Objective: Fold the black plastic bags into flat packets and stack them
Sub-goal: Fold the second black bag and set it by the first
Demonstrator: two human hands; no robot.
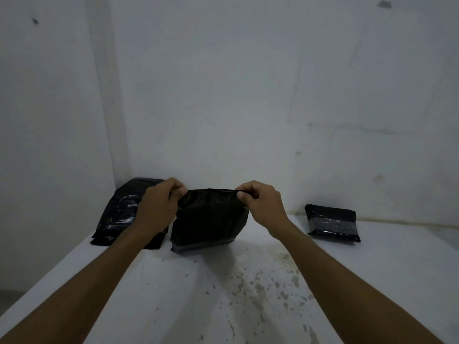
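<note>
A black plastic bag [208,219] hangs upright in the middle, its lower edge touching the white table [173,294]. My left hand [159,204] pinches its top left corner and my right hand [263,202] pinches its top right corner, stretching the upper edge between them. A pile of flat black bags [119,214] lies behind my left hand in the back left corner, partly hidden by my forearm. A folded black packet [332,223] lies flat at the back right of the table.
White walls close off the table at the back and on the left. The table's left edge runs diagonally toward the lower left. Brownish stains [260,281] speckle the surface in front of the bag.
</note>
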